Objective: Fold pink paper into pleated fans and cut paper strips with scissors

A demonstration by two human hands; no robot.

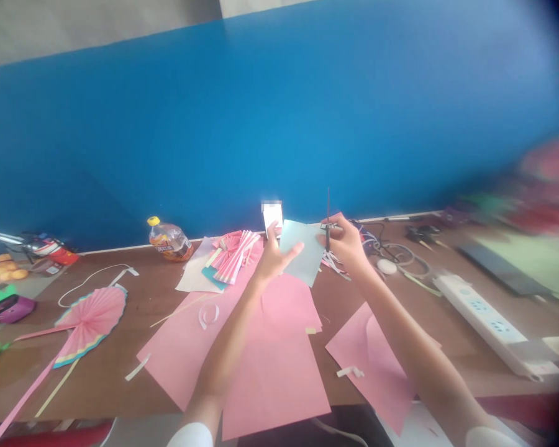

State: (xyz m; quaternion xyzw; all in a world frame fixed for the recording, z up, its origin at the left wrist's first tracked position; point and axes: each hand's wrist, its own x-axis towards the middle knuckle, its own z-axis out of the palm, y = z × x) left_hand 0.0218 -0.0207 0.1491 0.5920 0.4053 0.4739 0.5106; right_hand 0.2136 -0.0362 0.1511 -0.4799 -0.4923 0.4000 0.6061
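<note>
My left hand (278,253) grips the left edge of a pale blue sheet of paper (302,251), its thumb lying across the front. In my right hand (347,242) is a pair of scissors (328,217), blades pointing upward beside the sheet's right edge. Whether the blades touch the paper I cannot tell. Under my arms lie large pink paper sheets (274,366), and another pink sheet (377,360) is under my right forearm. Beyond my left arm a pleated pink-and-white paper piece (236,256) rests on lighter sheets.
A phone (272,217) leans upright by the blue wall (261,124). A bottle with a yellow cap (168,241) stands at the back left, near a pink paper fan (95,316). On the right are a power strip (487,323), a tape ring (414,261) and a dark flat object (503,267).
</note>
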